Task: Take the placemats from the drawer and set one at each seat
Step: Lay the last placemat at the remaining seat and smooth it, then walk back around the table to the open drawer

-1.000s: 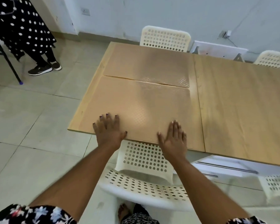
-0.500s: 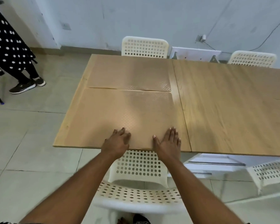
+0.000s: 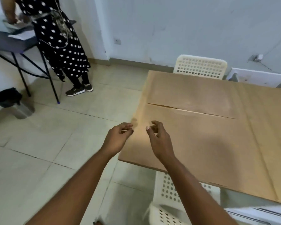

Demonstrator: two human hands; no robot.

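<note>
Two tan placemats lie flat on the wooden table (image 3: 266, 143). The near placemat (image 3: 201, 143) covers the near left part of the table; the far placemat (image 3: 193, 93) lies just behind it, in front of the far white chair (image 3: 200, 67). My left hand (image 3: 118, 135) hovers off the table's left edge, fingers loosely curled, holding nothing. My right hand (image 3: 157, 135) hovers above the left end of the near placemat, fingers also loosely curled and empty. The view is motion-blurred.
A near white perforated chair (image 3: 169, 200) stands tucked under the table's front edge. A person in a polka-dot dress (image 3: 60, 38) stands at a dark folding table (image 3: 11, 41) at the far left. A black-lidded bin (image 3: 11, 103) sits on the tiled floor.
Both hands have lifted off the near placemat and moved left, fingers now curled loosely. The camera has swung left, bringing the floor, bin and standing person into view.
</note>
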